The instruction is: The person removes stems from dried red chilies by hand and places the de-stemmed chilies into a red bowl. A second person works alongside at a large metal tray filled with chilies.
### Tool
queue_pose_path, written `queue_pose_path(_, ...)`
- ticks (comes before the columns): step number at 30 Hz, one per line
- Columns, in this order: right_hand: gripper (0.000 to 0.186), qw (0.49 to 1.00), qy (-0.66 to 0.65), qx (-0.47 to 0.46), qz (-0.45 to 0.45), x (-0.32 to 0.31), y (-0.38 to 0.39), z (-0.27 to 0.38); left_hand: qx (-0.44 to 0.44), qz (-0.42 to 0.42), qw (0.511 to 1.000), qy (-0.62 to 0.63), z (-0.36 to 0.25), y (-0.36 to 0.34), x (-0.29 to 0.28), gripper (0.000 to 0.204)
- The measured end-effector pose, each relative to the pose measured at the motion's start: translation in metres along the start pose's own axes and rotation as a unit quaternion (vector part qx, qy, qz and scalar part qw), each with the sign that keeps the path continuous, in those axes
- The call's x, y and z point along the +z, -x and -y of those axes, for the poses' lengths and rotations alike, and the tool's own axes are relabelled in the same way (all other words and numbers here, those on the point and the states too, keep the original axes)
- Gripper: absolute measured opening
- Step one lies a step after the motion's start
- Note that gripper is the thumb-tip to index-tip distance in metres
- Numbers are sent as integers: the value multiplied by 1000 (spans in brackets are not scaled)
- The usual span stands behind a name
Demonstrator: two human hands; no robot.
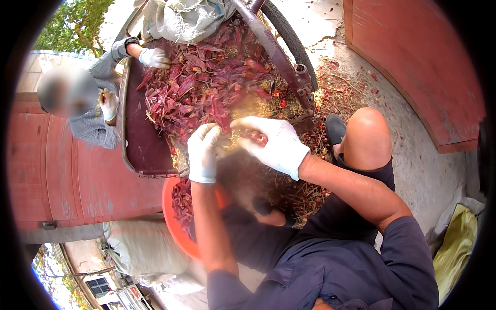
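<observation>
A co-worker (93,129) in grey sits at far left, one white-gloved hand (108,106) raised with a small dry bit, the other (154,58) resting on the heap inside the wall of a maroon cart (148,147). Below stands a red basin (173,231), part filled with chillies. A pale sack (188,21) slumps over the heap of dried red chillies (194,85) that fills the cart. At centre, the wearer's gloved left hand (203,153) draws its fingertips together; whether they pinch anything cannot be told. The right hand (273,147), just beside it, curls around glossy red pods (257,137). A hard squeeze could split them and spill seeds; a loose hold could drop them among the scraps (338,90) at right. Stirring the heap too briskly might raise irritating dust.
</observation>
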State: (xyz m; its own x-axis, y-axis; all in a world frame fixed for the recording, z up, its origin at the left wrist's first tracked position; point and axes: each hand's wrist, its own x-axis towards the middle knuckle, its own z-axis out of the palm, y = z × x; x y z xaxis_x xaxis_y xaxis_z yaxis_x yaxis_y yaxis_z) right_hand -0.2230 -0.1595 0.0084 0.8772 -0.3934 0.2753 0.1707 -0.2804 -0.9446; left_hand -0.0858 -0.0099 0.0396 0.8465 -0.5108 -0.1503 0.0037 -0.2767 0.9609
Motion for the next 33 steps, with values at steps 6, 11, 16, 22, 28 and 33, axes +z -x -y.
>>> queue_pose_path(6,36,984,111,-136,35,4,6,0,-35,58,998,10,-12,43,-3,23)
queue_pose_path(11,33,991,19,-119,65,6,7,2,-51,78,993,75,-7,57,-6,27)
queue_pose_path(16,29,996,-16,-34,79,3,7,7,-34,53,996,58,0,61,1,26)
queue_pose_path(22,29,971,-98,114,185,-11,7,25,25,-39,994,-97,-2,21,-1,20)
queue_pose_path(28,32,911,-206,180,309,-31,0,37,242,27,928,-281,7,-43,43,21)
queue_pose_path(33,35,880,-256,197,349,-34,-3,42,395,46,685,-610,4,-80,83,20)
